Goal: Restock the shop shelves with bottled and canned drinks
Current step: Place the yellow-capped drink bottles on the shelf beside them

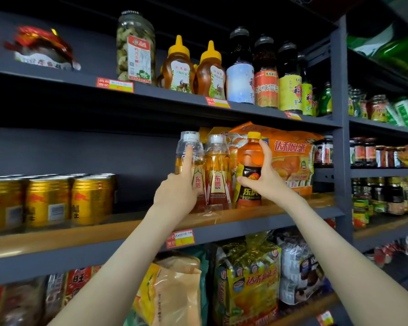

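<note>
Right hand (265, 177) wraps orange bottle (250, 156) — left hand (177, 194) clasps clear-capped bottle (183, 149), forefinger raised.

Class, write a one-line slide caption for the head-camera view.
Restocking drinks: the left hand holds a clear-capped amber bottle, the right hand grips a yellow-capped orange bottle, both on the wooden shelf.

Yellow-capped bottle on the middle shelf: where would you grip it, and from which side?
Grip the yellow-capped bottle round its upper body, above the dark label, coming from the front. It stands upright with a clear-capped bottle close beside it and an orange bag behind, so only the front is free. The right hand holds it so.
</note>
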